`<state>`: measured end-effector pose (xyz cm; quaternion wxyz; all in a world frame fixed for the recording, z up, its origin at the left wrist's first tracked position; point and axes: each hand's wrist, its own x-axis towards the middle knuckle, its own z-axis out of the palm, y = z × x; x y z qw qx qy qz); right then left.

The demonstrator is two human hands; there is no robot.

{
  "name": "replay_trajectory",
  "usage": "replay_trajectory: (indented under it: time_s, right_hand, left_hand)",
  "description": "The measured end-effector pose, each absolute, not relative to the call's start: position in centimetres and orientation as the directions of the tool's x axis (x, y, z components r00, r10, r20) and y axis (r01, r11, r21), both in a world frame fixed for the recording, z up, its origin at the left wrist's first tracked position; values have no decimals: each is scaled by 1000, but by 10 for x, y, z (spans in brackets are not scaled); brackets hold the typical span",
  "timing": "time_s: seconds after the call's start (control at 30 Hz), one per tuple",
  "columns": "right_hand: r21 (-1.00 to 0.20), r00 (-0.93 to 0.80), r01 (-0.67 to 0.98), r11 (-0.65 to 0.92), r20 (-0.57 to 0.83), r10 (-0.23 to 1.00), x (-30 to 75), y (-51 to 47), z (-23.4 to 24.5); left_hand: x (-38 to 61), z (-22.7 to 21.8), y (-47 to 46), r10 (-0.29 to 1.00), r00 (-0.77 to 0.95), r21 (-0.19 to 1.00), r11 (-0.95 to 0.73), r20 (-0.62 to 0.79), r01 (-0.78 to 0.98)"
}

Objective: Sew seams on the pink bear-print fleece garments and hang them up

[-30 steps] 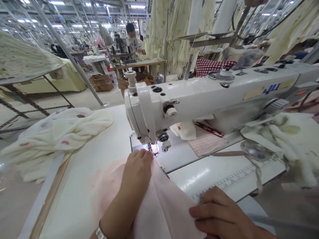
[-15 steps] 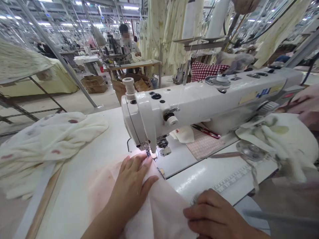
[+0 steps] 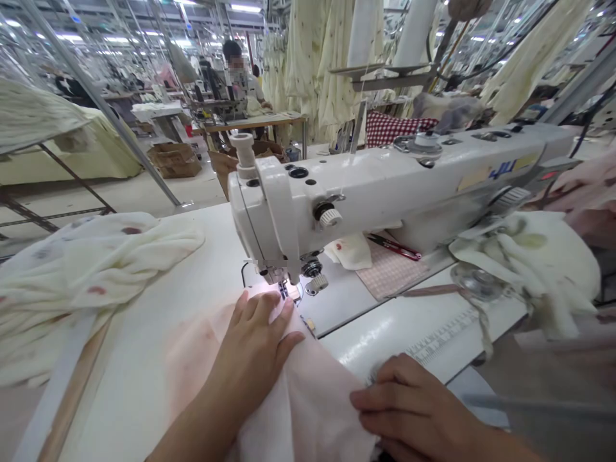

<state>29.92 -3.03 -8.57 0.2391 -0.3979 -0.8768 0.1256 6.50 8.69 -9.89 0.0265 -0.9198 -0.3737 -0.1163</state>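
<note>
My left hand (image 3: 255,350) lies flat and open on a pale pink fabric (image 3: 308,404), fingertips just short of the presser foot (image 3: 283,290) of a white sewing machine (image 3: 385,186). At the table's near edge my right hand (image 3: 409,410) has its fingers curled and pressed on the same pink fabric, pinching its edge. The fabric runs from the needle back toward me.
A heap of cream printed cloth (image 3: 81,269) lies at the left of the white table (image 3: 192,256). More cream cloth (image 3: 534,256) sits at the right by the machine's handwheel end. Red scissors (image 3: 394,247) rest on a checked pad. A person sits at a far table (image 3: 260,120).
My left hand has gone from a bunched grip at the needle to lying flat with fingers stretched out. The view has shifted slightly right; my right hand has stayed on the fabric edge.
</note>
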Motion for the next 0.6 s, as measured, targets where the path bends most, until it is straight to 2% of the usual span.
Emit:
replay_trajectory:
  time_s: [0.17,0.4,0.6]
  right_hand:
    - [-422,-524,637,645,377,764,301,-29,-94]
    - [-375,-540,654,657,377,752,304,-27,-99]
    - [-288,-702,586,758,288,652,306,-15,-88]
  left_hand:
    - [76,-91,40,692,689,1,-706,216,709]
    - [76,-114,8,677,697,-78,-702,238,708]
    - [61,-116,25,642,727,-80,-734,241,675]
